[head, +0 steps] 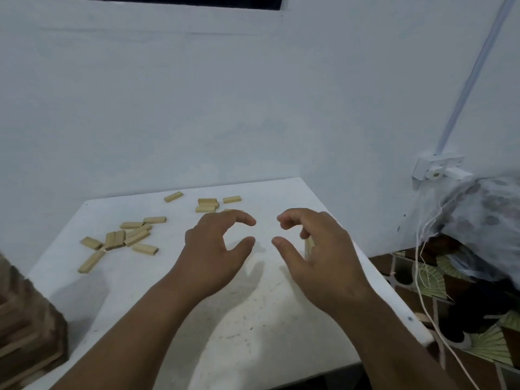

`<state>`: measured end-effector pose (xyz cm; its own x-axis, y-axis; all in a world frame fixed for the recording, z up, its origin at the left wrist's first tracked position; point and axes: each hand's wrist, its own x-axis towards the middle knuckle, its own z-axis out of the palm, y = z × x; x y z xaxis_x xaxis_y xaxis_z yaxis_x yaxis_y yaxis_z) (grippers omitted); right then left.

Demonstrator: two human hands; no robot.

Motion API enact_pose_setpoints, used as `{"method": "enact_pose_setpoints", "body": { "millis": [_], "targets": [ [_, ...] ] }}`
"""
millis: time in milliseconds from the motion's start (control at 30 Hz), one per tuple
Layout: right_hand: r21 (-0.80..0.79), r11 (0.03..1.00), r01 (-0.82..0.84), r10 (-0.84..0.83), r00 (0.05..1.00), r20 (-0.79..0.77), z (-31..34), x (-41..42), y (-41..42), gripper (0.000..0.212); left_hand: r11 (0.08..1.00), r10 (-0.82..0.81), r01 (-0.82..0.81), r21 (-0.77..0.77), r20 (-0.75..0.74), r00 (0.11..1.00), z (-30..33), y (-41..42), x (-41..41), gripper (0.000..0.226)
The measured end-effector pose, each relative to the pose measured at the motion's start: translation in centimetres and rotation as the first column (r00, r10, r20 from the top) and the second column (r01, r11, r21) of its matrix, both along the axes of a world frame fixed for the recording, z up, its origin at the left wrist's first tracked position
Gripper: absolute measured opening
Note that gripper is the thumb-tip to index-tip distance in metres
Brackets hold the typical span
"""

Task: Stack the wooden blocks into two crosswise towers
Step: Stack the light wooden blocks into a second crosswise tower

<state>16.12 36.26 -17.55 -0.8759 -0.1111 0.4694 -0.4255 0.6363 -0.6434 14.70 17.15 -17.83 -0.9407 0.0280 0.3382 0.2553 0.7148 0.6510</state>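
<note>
Head view | left hand (213, 243) and right hand (312, 243) hover mid-table (281, 319), each grip loosely curled, pinching nothing | wooden blocks (123, 239) lie scattered toward the table's left edge, more (208, 205) near the far edge, long axes mixed | left hand nearer, I judge it reaches first.
</note>
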Motion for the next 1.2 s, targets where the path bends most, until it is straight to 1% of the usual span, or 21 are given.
{"method": "enact_pose_setpoints", "body": {
  "millis": [100,233,300,400,433,533,633,700,733,833,900,933,1000,1100,1200],
  "targets": [
    [0.041,0.996,-0.082,0.081,0.996,0.035,-0.4,-1.8,-4.2,0.026,0.994,0.101,-0.1,-0.032,0.018,0.995,0.0,-3.0,-1.0,0.016],
    [0.08,0.991,-0.103,0.094,0.989,0.118,-2.2,-7.2,-8.3,0.026,0.975,0.201,-0.193,-0.107,0.066,0.977,-1.3,-6.1,-4.7,0.022],
    [0.117,0.988,-0.096,0.076,0.983,0.165,-3.3,-10.3,-9.4,0.032,0.969,0.218,-0.203,-0.141,0.105,0.97,-2.2,-7.1,-7.1,0.032],
    [0.234,0.97,-0.061,0.004,0.972,0.237,-4.7,-14.9,-10.9,0.045,0.951,0.242,-0.198,-0.237,0.175,0.954,-3.4,-7.8,-11.3,0.052],
    [0.269,0.962,-0.046,-0.023,0.969,0.247,-5.0,-16.3,-11.4,0.048,0.942,0.255,-0.202,-0.268,0.182,0.95,-3.8,-7.9,-12.8,0.055],
    [0.363,0.931,-0.032,-0.069,0.962,0.262,-6.4,-19.7,-12.8,0.046,0.914,0.33,-0.273,-0.299,0.157,0.931,-5.2,-8.9,-17.3,0.052],
    [0.446,0.894,-0.051,-0.084,0.957,0.279,-7.8,-22.6,-14.2,0.048,0.837,0.461,-0.374,-0.399,0.149,0.875,-6.9,-11.0,-21.3,0.05],
    [0.495,0.866,-0.073,-0.084,0.954,0.287,-8.4,-24.2,-14.8,0.049,0.805,0.48,-0.354,-0.477,0.171,0.861,-7.5,-12.4,-23.1,0.052],
    [0.517,0.851,-0.093,-0.079,0.95,0.301,-8.6,-24.8,-15.1,0.05,0.799,0.464,-0.314,-0.513,0.194,0.864,-7.7,-12.9,-23.8,0.052],
    [0.579,0.802,-0.145,-0.047,0.952,0.304,-8.9,-25.6,-15.5,0.045,0.733,0.366,-0.119,-0.669,0.241,0.899,-8.6,-13.3,-24.2,0.052],
    [0.575,0.802,-0.162,0.0,0.962,0.272,-8.7,-25.1,-15.3,0.036,0.754,0.314,-0.071,-0.653,0.262,0.912,-9.2,-12.7,-23.7,0.051],
    [0.556,0.816,-0.161,0.019,0.967,0.253,-8.6,-24.6,-15.1,0.03,0.768,0.295,-0.075,-0.636,0.247,0.923,-9.4,-12.4,-23.4,0.05],
    [0.508,0.849,-0.145,0.033,0.974,0.223,-8.4,-23.1,-14.7,0.022,0.764,0.28,-0.079,-0.64,0.22,0.934,-9.2,-11.5,-22.4,0.047],
    [0.416,0.901,-0.127,0.038,0.976,0.216,-8.2,-20.6,-13.7,0.019,0.771,0.277,-0.053,-0.634,0.26,0.925,-8.8,-10.0,-20.9,0.047],
    [0.355,0.925,-0.134,0.05,0.97,0.237,-8.1,-17.9,-12.7,0.02,0.823,0.256,-0.042,-0.567,0.304,0.918,-8.8,-8.4,-18.4,0.047]
  ]
}}
